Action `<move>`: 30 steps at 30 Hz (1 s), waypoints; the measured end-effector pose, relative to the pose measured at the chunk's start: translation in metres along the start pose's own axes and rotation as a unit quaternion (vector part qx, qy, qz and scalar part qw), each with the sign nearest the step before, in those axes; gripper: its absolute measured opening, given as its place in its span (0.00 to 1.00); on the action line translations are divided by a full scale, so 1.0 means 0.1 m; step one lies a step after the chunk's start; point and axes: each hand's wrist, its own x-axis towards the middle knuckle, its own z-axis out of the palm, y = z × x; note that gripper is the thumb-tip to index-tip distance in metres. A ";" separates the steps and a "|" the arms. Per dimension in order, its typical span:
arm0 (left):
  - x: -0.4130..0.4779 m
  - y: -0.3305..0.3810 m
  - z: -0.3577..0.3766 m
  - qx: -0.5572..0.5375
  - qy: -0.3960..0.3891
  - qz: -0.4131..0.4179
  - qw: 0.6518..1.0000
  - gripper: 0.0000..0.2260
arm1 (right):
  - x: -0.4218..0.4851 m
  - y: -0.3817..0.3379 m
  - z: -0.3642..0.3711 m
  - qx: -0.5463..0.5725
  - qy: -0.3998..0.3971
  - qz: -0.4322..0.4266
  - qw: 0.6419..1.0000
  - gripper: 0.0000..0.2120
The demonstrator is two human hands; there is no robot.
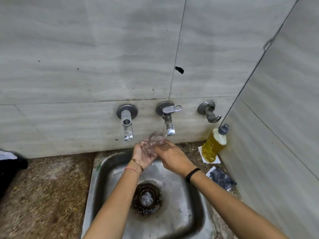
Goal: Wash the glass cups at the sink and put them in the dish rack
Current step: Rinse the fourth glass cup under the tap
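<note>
The glass cup [155, 141] is held over the sink [181, 200], its long axis tilted, mouth toward the running tap [169, 129]; left-hand grip [144, 155] cradles its base, right-hand grip [172, 156] curls round its side

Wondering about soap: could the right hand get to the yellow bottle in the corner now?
Likely yes, once it lets go: the right hand holds the glass cup, but nothing stands between it and the yellow bottle.
</note>
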 end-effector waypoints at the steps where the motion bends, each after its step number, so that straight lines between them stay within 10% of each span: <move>1: 0.00 0.00 -0.01 -0.004 -0.004 -0.001 1.000 0.13 | -0.02 0.03 -0.01 -0.022 0.001 -0.007 1.000 0.19; 4: -0.02 -0.06 0.02 -0.034 -0.034 0.002 0.999 0.13 | -0.01 -0.14 -0.01 0.088 -0.004 0.110 0.990 0.15; 9: -0.04 -0.14 0.05 -0.021 -0.040 0.033 0.998 0.13 | 0.18 -0.37 -0.03 0.341 0.005 0.338 0.877 0.13; 13: -0.02 -0.04 0.02 0.031 -0.007 -0.010 0.999 0.15 | -0.06 -0.15 0.02 0.118 -0.015 0.057 0.991 0.19; 17: 0.00 -0.08 -0.02 0.063 0.008 -0.023 0.998 0.18 | -0.07 0.39 0.00 -0.091 -0.030 -0.158 0.983 0.21; 22: 0.05 -0.22 0.08 0.002 0.007 0.005 1.000 0.16 | 0.01 -0.31 -0.05 0.095 0.009 0.178 0.979 0.17; 25: 0.06 -0.27 0.13 0.037 -0.016 0.036 0.999 0.16 | 0.29 -0.59 0.03 0.334 0.053 0.460 0.821 0.14; 27: 0.07 -0.23 0.13 0.038 -0.003 0.035 0.999 0.17 | 0.31 -0.53 0.04 0.256 0.032 0.394 0.882 0.15; 30: 0.10 -0.07 0.08 0.043 0.017 0.004 0.999 0.19 | 0.05 -0.13 0.05 0.044 0.059 0.023 0.997 0.16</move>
